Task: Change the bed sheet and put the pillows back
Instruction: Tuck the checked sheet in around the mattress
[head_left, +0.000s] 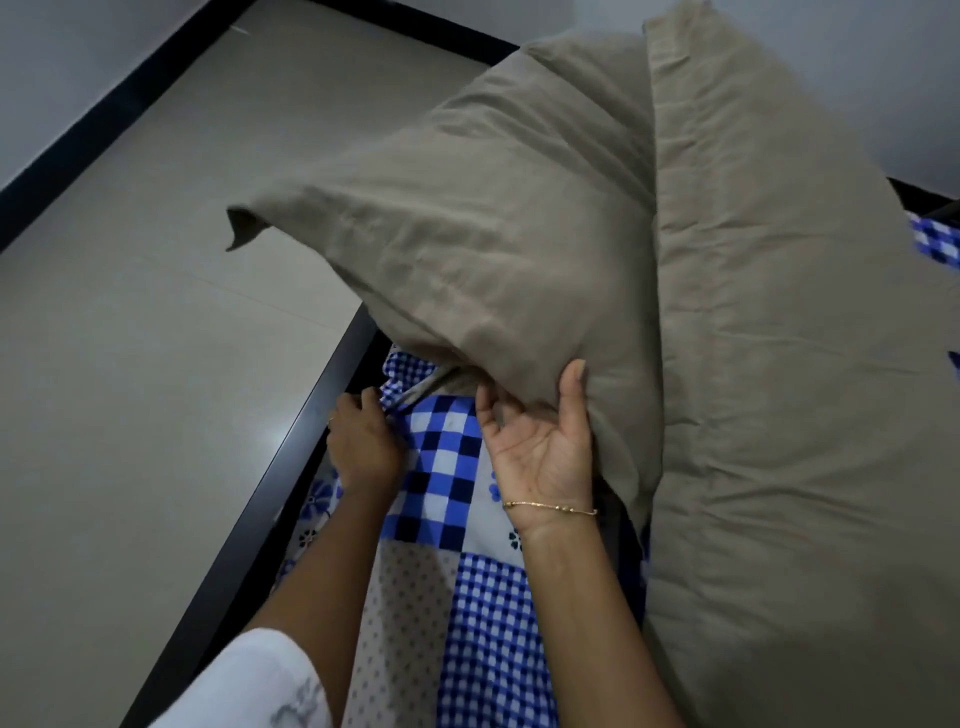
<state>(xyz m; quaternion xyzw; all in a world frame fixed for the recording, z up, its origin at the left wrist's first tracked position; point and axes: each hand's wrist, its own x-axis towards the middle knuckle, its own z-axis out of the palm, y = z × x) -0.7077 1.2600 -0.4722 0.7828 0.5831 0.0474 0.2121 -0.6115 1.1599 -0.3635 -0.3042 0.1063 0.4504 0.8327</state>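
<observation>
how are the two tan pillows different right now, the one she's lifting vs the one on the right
The lifted pillow is tipped up off the checked bed sheet, its edge held by the right hand; the right-hand pillow lies on the bed, no hand on it. The lifted pillow has a loose corner hanging free at the left; the right-hand pillow shows a flat flap along its long edge. Both wear the same plain tan, creased covers.

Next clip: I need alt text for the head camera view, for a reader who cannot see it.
A person's right hand lifts the edge of a tan pillow while the left hand pinches the blue patchwork bed sheet at the mattress corner beneath it. A second tan pillow lies to the right, with the black bed frame and pale tiled floor to the left.
</observation>
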